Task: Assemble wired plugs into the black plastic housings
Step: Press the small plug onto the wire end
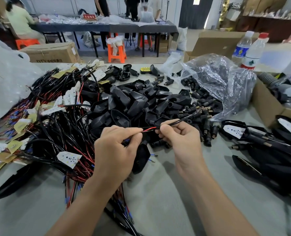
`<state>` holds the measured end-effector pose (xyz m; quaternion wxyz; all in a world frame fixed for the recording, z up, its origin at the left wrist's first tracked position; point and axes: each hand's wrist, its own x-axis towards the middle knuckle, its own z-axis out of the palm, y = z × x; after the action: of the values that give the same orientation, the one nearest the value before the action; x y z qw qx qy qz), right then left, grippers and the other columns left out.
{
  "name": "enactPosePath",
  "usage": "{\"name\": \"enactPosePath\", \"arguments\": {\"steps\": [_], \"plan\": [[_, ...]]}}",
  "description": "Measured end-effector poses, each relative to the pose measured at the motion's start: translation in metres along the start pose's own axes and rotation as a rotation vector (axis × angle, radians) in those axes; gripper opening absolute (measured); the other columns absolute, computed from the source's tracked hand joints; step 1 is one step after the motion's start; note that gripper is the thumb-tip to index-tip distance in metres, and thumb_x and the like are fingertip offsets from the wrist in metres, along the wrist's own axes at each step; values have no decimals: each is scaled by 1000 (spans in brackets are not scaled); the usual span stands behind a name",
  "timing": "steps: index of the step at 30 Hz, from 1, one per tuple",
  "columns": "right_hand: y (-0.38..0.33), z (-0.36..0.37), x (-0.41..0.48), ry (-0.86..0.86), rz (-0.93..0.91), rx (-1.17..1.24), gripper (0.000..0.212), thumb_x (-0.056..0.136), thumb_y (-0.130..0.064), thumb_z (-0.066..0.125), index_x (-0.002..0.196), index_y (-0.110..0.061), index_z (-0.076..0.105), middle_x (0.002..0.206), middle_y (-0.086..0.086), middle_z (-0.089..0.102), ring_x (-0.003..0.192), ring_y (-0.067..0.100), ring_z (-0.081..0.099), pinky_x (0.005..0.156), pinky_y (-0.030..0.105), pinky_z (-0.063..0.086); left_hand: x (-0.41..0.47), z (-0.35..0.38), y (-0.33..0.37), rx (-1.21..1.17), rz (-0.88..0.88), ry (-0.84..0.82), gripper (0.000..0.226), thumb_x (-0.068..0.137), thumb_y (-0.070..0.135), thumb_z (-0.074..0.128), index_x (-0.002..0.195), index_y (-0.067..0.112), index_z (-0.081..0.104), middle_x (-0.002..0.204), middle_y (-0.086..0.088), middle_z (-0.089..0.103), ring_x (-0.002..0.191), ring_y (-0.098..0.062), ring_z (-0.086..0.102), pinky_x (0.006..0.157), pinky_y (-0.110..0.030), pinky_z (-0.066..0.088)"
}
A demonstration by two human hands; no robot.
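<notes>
My left hand [117, 147] and my right hand [178, 135] pinch the same red and black wire pair [150, 128] between them, just above the table. The wire runs up and right from my right hand to a small plug [198, 111] at its end. A black plastic housing [140, 158] hangs or lies just under my left hand, with two blue-tipped leads beside it. A heap of black housings [133, 101] lies behind my hands. A tangle of wired LED boards [56, 116] fills the left.
A clear plastic bag [223, 82] spills black plugs [202, 106] at the right. A cardboard box [267, 101] and assembled units [260, 143] lie far right. Two water bottles [250, 50] stand behind. People work at a far table [107, 26].
</notes>
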<state>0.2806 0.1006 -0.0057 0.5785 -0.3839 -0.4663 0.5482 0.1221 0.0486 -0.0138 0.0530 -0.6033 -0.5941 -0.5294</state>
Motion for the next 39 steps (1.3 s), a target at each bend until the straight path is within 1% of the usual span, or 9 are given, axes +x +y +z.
{"name": "enactPosePath", "arguments": {"steps": [5, 8, 12, 16, 21, 26, 32, 37, 39], "plan": [[4, 11, -7, -129, 207, 176, 21, 92, 6, 62, 81, -7, 73, 73, 15, 73, 62, 16, 65, 61, 21, 54, -2, -2, -4, -128, -83, -81, 24, 84, 13, 85, 95, 34, 82, 82, 26, 72, 90, -2, 68, 81, -10, 48], [-1, 9, -4, -185, 189, 181, 22, 93, 6, 61, 82, -8, 75, 75, 14, 72, 65, 16, 63, 65, 23, 53, 2, -4, -2, -285, -229, -111, 33, 84, 13, 85, 92, 44, 80, 87, 24, 77, 86, 2, 73, 76, -10, 53], [2, 12, -10, -209, 177, 173, 17, 90, 8, 65, 83, -5, 75, 69, 10, 71, 60, 12, 63, 62, 22, 52, 1, -2, 2, -421, -296, -162, 32, 81, 8, 85, 95, 36, 82, 87, 20, 79, 86, -2, 76, 76, -16, 58], [0, 11, -7, -163, 148, 106, 25, 87, 6, 70, 73, -12, 79, 64, 5, 67, 57, 9, 59, 59, 20, 51, -1, -3, 4, -330, -294, -178, 38, 80, 17, 88, 107, 43, 78, 88, 27, 77, 88, 5, 74, 81, -13, 55], [-2, 2, -5, -143, 61, 80, 26, 87, 4, 72, 75, -17, 81, 64, 3, 68, 59, 9, 59, 60, 19, 50, 5, -5, 1, -326, -279, -134, 26, 80, 15, 88, 89, 39, 82, 75, 23, 76, 70, 1, 74, 65, -12, 55], [5, 11, -13, -217, 115, 2, 16, 85, -3, 73, 76, -15, 79, 64, 8, 68, 60, 12, 60, 61, 26, 49, -1, -6, 0, -439, -290, -254, 32, 82, 10, 85, 96, 38, 81, 79, 15, 79, 77, -5, 77, 72, -17, 59], [2, 13, -14, -237, 110, -47, 6, 79, -14, 73, 76, -13, 78, 61, 7, 64, 59, 13, 56, 61, 25, 48, -2, -7, -4, -404, -247, -211, 21, 84, 9, 84, 99, 24, 83, 84, 16, 79, 80, -4, 77, 75, -19, 60], [-15, -6, -1, -152, -10, 85, 13, 85, -8, 67, 81, -11, 80, 66, 6, 67, 62, 13, 60, 61, 20, 50, 7, -12, -6, -364, -325, -210, 20, 85, 15, 83, 87, 35, 84, 73, 14, 77, 66, -4, 73, 63, -14, 54], [-21, -16, 2, -144, -47, 85, 19, 91, -4, 63, 83, -12, 79, 68, 7, 70, 63, 14, 61, 62, 20, 51, 11, -14, -12, -299, -382, -194, 15, 87, 23, 82, 87, 38, 82, 74, 20, 76, 70, 1, 73, 65, -9, 51]]}}
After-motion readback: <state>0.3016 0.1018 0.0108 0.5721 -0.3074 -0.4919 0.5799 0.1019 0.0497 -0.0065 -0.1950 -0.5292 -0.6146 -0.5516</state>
